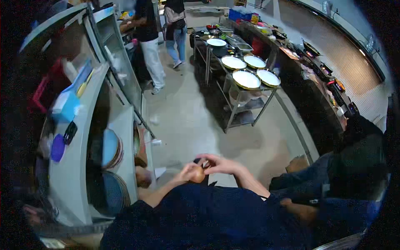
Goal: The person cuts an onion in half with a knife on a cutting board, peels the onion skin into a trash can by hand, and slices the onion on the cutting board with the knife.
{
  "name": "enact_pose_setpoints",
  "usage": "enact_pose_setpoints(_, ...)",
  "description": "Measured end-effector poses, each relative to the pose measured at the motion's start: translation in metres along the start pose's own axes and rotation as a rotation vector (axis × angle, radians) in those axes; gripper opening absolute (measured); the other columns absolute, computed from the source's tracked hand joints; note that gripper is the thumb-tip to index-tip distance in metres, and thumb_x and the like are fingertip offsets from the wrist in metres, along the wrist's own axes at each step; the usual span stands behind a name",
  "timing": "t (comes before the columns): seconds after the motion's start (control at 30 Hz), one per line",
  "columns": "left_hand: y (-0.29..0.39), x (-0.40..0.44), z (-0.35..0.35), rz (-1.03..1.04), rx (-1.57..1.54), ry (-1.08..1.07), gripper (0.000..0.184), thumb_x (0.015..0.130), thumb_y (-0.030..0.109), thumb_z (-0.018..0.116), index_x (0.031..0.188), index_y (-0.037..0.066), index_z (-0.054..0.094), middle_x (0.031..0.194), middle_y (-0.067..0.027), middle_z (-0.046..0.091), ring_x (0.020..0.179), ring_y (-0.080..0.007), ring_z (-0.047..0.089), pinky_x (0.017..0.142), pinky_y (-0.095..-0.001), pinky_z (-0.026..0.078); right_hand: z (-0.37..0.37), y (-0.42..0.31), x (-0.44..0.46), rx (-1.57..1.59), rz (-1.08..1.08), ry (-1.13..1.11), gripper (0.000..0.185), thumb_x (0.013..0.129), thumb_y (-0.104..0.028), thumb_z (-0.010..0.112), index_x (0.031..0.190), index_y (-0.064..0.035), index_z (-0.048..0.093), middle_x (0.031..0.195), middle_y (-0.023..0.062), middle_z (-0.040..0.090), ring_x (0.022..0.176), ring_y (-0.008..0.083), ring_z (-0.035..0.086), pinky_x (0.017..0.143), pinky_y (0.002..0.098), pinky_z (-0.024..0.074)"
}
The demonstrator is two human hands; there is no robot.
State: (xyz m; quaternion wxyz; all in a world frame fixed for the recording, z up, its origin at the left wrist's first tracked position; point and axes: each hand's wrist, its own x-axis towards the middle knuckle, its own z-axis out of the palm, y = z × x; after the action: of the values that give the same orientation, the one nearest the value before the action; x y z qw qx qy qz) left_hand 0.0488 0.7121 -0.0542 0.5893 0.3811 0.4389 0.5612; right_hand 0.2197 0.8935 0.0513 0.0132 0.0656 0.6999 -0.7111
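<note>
Low in front of my dark top, both hands meet around a small, round, brown onion. My left hand is closed around its left side. My right hand reaches across from the right, its fingers bent and pressed together at the onion's upper right. A small dark thing shows by the right fingertips; what it is, and whether the fingers grip it, is unclear. Just beyond my body, below the right wrist, is a pale flat surface.
Left, a shelf unit holds stacked plates. Ahead, a metal table carries several large white plates. A cluttered counter runs along the right. Two people stand farther back; another person is close at right.
</note>
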Motion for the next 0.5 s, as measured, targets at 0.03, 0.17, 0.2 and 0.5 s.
enact_pose_setpoints(0.03,-0.017,0.024,-0.024,0.009,0.004,-0.012,0.052,0.092,0.022,0.064,0.136,0.012,0.039,0.126,-0.0158,0.052,0.114,-0.0322,0.055,0.097,-0.0389,0.046,-0.015,-0.007,0.019,-0.011,-0.004,0.01,0.042,0.09,-0.022,0.069,0.128,-0.0074,0.058,0.109,0.0046,0.061,0.099,0.0132,0.054,0.087,0.0301,0.0469)
enact_pose_setpoints(0.17,-0.022,0.117,-0.127,-0.21,0.214,0.16,0.046,0.095,0.021,0.06,0.136,0.012,0.04,0.124,-0.0133,0.056,0.11,-0.0285,0.058,0.099,-0.0375,0.044,-0.089,-0.01,0.101,-0.371,-0.044,0.027,0.037,0.088,-0.021,0.071,0.121,-0.0063,0.064,0.104,0.0045,0.065,0.094,0.0119,0.058,0.085,0.0286,0.0482)
enact_pose_setpoints(0.2,0.0,0.136,-0.138,-0.118,0.415,0.149,0.046,0.095,0.021,0.06,0.135,0.012,0.04,0.124,-0.0133,0.056,0.111,-0.0272,0.058,0.1,-0.0367,0.043,-0.111,-0.008,0.121,-0.248,-0.01,0.075,0.037,0.087,-0.023,0.073,0.119,-0.0059,0.065,0.104,0.005,0.066,0.094,0.0118,0.059,0.085,0.0284,0.0487)
enact_pose_setpoints(0.5,0.164,0.335,-0.225,-0.124,0.177,-0.093,0.05,0.09,0.028,0.069,0.128,0.011,0.042,0.118,-0.0131,0.059,0.108,-0.0212,0.058,0.097,-0.0348,0.045,-0.281,0.014,0.282,0.18,0.048,0.291,0.024,0.088,-0.011,0.07,0.109,0.0,0.067,0.094,0.005,0.068,0.088,0.013,0.063,0.076,0.0266,0.0508)
